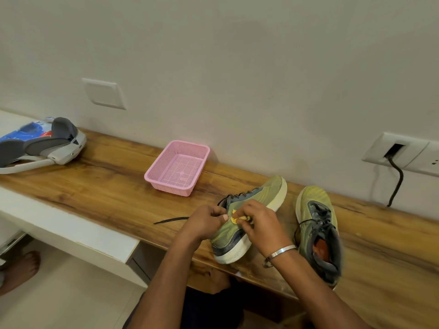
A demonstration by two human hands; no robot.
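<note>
Near shoe (268, 193): a green running shoe is laid on its side near the front edge of the worktop (95, 181), with the pale sole turned to the right and the toe pointed at the wall. Its heel and collar are partly covered by both hands.
Yellow piece (235, 219): a small yellow item is seen against the shoe's side between the two hands. What it is cannot be made out.
Right hand (257, 224): the fingers are curled together and the yellow piece is pinched at their tips. A metal bangle (282, 251) is worn at the wrist.
Left hand (205, 224): the fingers are curled and clamped on the shoe at its collar, and the thumb is pressed beside the yellow piece.
Lace (171, 219): a dark loose end is laid flat on the worktop to the left. Its inner part is hidden under the left hand, so whether it is gripped too cannot be told.
Second shoe (311, 205): the matching shoe is stood upright just to the right, apart from the first, with its laces slack. Its heel is blurred.
Pink basket (154, 173): a mesh tray is set further back and to the left, near the wall.
Headset (59, 148): a grey and white device is placed at the far left, cut off by the picture's edge. A blue and white pack behind it is only partly seen.
Socket (396, 149): a dark cable is plugged in at the wall on the right.
Floor: a bare foot (20, 269) is seen at lower left.
</note>
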